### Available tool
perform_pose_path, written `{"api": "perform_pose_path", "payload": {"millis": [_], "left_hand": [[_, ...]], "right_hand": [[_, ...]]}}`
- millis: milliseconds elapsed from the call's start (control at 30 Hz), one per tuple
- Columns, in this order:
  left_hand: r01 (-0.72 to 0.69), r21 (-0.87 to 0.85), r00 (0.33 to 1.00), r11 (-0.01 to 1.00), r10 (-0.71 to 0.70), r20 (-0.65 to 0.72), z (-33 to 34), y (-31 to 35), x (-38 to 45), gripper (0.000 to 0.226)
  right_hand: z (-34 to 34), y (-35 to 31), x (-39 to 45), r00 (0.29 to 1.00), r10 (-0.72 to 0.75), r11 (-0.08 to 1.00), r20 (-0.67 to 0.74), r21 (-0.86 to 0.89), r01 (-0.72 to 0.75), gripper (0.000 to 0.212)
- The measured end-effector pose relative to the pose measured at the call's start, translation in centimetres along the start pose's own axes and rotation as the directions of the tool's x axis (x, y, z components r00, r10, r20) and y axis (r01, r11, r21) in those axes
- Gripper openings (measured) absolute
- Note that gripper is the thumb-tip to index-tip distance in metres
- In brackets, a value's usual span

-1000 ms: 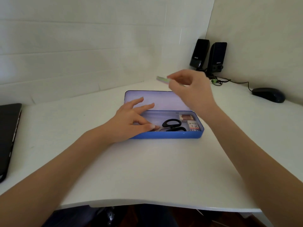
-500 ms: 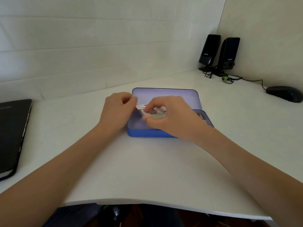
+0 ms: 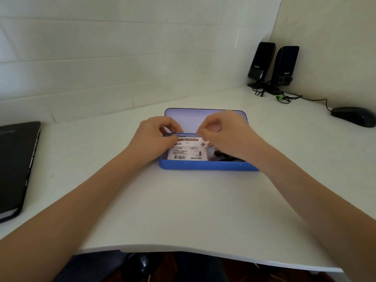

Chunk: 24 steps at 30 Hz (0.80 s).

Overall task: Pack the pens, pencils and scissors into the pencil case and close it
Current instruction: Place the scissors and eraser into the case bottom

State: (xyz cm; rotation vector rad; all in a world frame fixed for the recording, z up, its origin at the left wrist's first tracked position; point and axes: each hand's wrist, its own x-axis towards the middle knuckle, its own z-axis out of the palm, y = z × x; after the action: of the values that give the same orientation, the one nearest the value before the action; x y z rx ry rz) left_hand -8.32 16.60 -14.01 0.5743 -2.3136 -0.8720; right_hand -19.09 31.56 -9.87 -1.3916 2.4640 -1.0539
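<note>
While the blue pencil case [image 3: 203, 166] sits open in the middle of the white desk [image 3: 183, 200], lid [image 3: 191, 119] laid flat behind it, both hands are over the back edge of its tray. Going left to right: a closed black laptop [image 3: 16, 165] at the desk's left edge, then the left hand [image 3: 154, 137], fingers curled in, pinching the top left corner of a sticky note pack [image 3: 188, 149]. That pack lies in the left half of the tray, label side up with a barcode near the front wall. The right hand [image 3: 223, 135] is at the pack's top right corner, fingertips bunched, but I can't tell if it's actually gripping it. Under that wrist, the black scissors [image 3: 220, 154] peek out in the tray's right half. Further right: two black speakers [image 3: 272, 66] in the corner, and a black mouse [image 3: 354, 116].
</note>
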Motion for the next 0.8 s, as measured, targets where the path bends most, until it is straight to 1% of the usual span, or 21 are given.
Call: {"api": "perform_pose_path", "payload": {"millis": [67,133,200,267,300,367,433,500,567,633,667,733,800], "left_hand": [[-0.041,-0.021,0.999,0.999,0.041,0.024,0.1,0.2,-0.1,0.021],[-0.091,-0.030,0.994,0.995,0.093,0.049,0.3,0.6,-0.4,0.017],[-0.114,-0.066,0.988,0.991,0.120,0.101,0.5,0.9,-0.5,0.012],[-0.129,-0.093,0.972,0.987,0.145,0.184,0.6,0.7,-0.3,0.024],[-0.137,-0.064,0.964,0.989,0.148,0.221,0.7,0.5,-0.3,0.030],[-0.130,0.024,0.957,0.991,0.119,0.264,0.6,0.4,-0.4,0.032],[-0.083,0.047,0.963,0.995,0.068,0.262,0.6,0.6,-0.6,0.029],[-0.058,0.044,0.968,0.997,0.045,0.248,0.6,0.9,-0.7,0.034],[-0.065,0.046,0.969,0.997,0.052,0.243,0.6,0.8,-0.7,0.037],[-0.060,0.032,0.970,0.998,0.050,0.239,0.6,0.6,-0.6,0.029],[-0.056,0.028,0.971,0.998,0.048,0.234,0.6,0.6,-0.6,0.027],[-0.053,0.029,0.972,0.998,0.045,0.229,0.7,0.5,-0.7,0.029],[-0.049,0.018,0.972,0.999,0.043,0.232,0.8,0.5,-0.6,0.034]], "right_hand": [[-1.3,0.9,0.4,0.996,0.090,0.995,0.015,-0.049,-0.089,0.016],[-1.7,1.3,0.5,0.988,0.123,0.989,0.092,-0.095,-0.115,0.014],[-1.2,1.0,0.4,0.980,0.112,0.994,0.165,-0.019,-0.110,0.015],[-0.6,0.8,0.4,0.977,0.067,0.997,0.204,0.026,-0.074,0.017],[-0.5,0.6,0.3,0.975,0.050,0.998,0.219,0.028,-0.058,0.018],[-0.8,0.7,0.5,0.967,0.043,0.998,0.253,0.028,-0.051,0.016],[-1.7,1.0,0.5,0.957,0.038,0.999,0.286,-0.025,-0.032,0.012],[-2.7,1.6,0.4,0.936,0.009,0.993,0.351,-0.115,0.034,0.012],[-3.5,2.2,0.4,0.893,0.005,0.977,0.449,-0.193,0.092,0.017],[-4.0,2.5,0.4,0.863,0.026,0.963,0.505,-0.245,0.114,0.023],[-4.2,2.7,0.4,0.858,0.031,0.962,0.513,-0.248,0.114,0.025],[-4.3,2.9,0.5,0.857,0.022,0.962,0.514,-0.245,0.122,0.026],[-4.2,2.9,0.5,0.867,0.017,0.960,0.498,-0.250,0.125,0.023]]}}
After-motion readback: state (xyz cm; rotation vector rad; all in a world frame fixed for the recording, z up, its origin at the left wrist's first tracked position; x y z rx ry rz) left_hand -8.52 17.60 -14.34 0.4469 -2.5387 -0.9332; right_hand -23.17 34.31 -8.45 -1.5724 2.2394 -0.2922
